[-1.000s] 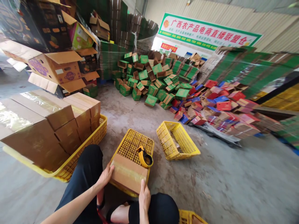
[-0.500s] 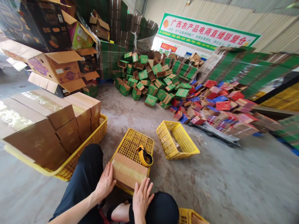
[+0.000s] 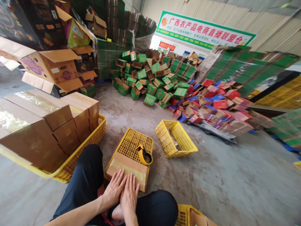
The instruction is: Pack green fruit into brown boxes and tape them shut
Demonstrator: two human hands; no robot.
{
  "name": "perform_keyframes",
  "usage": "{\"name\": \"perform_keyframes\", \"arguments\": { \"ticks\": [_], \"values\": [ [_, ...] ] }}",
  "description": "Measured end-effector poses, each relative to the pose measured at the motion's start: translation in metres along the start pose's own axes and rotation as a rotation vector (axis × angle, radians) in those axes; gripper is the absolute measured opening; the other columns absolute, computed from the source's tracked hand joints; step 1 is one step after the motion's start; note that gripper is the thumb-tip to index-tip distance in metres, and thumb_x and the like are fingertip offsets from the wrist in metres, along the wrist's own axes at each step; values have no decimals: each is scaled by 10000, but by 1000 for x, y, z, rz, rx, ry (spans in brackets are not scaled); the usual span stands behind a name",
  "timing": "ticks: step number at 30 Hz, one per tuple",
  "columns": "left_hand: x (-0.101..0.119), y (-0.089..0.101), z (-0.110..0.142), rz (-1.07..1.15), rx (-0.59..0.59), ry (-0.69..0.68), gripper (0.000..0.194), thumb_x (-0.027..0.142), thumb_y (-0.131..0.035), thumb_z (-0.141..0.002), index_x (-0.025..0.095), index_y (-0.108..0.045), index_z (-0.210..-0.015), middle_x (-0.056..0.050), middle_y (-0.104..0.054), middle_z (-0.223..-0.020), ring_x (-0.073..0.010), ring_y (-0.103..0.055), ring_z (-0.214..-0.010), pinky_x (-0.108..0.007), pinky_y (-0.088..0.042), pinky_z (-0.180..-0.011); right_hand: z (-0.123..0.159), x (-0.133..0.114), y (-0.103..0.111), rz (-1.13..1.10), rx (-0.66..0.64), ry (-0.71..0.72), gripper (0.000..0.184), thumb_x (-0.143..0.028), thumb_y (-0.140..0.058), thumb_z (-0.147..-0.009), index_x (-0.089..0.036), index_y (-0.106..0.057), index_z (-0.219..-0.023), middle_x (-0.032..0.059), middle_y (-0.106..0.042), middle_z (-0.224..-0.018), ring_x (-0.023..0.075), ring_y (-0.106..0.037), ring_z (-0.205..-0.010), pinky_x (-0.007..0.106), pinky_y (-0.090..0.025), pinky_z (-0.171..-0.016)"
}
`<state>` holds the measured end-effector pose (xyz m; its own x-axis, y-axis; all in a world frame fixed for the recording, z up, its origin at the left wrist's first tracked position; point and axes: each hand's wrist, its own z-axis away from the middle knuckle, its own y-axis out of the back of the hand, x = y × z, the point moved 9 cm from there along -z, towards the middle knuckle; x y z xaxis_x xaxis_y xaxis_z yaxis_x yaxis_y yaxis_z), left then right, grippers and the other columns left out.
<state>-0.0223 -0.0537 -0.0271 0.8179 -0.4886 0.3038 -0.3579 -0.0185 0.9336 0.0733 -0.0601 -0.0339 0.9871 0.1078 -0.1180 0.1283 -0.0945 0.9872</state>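
A brown cardboard box (image 3: 125, 162) with clear tape along its top lies on an upturned yellow plastic crate (image 3: 135, 140) between my knees. My left hand (image 3: 115, 187) rests flat on the near part of the box top, fingers stretched out. Beside it, almost touching, my right hand (image 3: 129, 193) lies on the box with its fingers extended too. Neither hand grips anything. Just beyond the box, on the crate's right side, sits a yellow and black tape dispenser (image 3: 144, 155).
Left of me, a large yellow basket (image 3: 102, 125) holds several taped brown boxes (image 3: 63, 131). A yellow crate (image 3: 175, 139) stands ahead on the right, another (image 3: 182, 216) by my right knee. Piles of green boxes (image 3: 150, 99) and red and blue boxes (image 3: 219, 103) lie farther back.
Both hands have let go of the box's ends and moved inward, side by side onto its top. The box's near side has shifted slightly left and toward me. The view has turned slightly.
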Motion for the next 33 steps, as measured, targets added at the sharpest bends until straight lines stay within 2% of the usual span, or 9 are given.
{"name": "perform_keyframes", "arguments": {
  "ticks": [2,7,11,14,18,23,28,33],
  "values": [
    [0,-1,-2,28,-32,-8,924,93,-520,-857,246,-148,-1689,-133,-147,-1740,-356,-169,-1601,-571,-237,-1260,0,-5,0,-26,9,24,569,-246,-338,-1029,-173,-443,-1584,159,-423,-1624,347,-401,-1515,634,-278,-1227],
    [-12,4,2,69,-57,7,941,38,-482,-815,255,-192,-1684,-81,-176,-1738,-291,-195,-1604,-521,-190,-1290,1,-9,2,-81,18,55,614,-269,-437,-999,-226,-395,-1610,113,-418,-1634,355,-405,-1512,605,-319,-1221],
    [-20,8,3,83,-28,27,802,101,-481,-885,218,-301,-1658,-92,-231,-1722,-293,-251,-1588,-486,-236,-1279,5,-22,5,-96,48,72,662,-181,-407,-989,-234,-298,-1640,113,-416,-1636,332,-420,-1506,564,-336,-1224],
    [-26,11,3,57,-30,60,814,81,-489,-855,248,-353,-1640,-77,-231,-1721,-302,-266,-1582,-524,-205,-1281,7,-30,6,-108,50,62,674,-175,-411,-993,-224,-262,-1648,120,-398,-1644,334,-418,-1507,559,-349,-1218],
    [-39,19,4,16,-43,139,937,12,-473,-757,290,-343,-1642,-53,-192,-1730,-297,-235,-1593,-585,-94,-1285,5,-40,8,-157,5,107,608,-247,-409,-1031,-247,-320,-1633,79,-408,-1646,314,-410,-1514,542,-325,-1244],
    [-56,30,6,-2,-5,231,866,44,-477,-809,264,-359,-1638,-75,-197,-1729,-312,-190,-1603,-608,-94,-1276,-14,-50,17,-195,-4,119,549,-291,-360,-1071,-241,-349,-1618,70,-461,-1617,271,-406,-1518,519,-309,-1264],
    [-59,34,5,-15,4,237,825,28,-418,-844,251,-362,-1636,-68,-227,-1725,-287,-205,-1601,-596,-136,-1273,-39,-54,26,-187,-30,127,528,-339,-367,-1084,-247,-386,-1604,84,-438,-1629,273,-395,-1525,535,-321,-1251],
    [-65,41,-6,47,11,283,754,51,-403,-890,284,-427,-1607,-81,-382,-1672,-296,-349,-1540,-587,-157,-1270,-57,-45,31,-172,-100,92,521,-397,-345,-1095,-276,-399,-1599,92,-426,-1632,290,-380,-1533,611,-297,-1235]
  ]
}}
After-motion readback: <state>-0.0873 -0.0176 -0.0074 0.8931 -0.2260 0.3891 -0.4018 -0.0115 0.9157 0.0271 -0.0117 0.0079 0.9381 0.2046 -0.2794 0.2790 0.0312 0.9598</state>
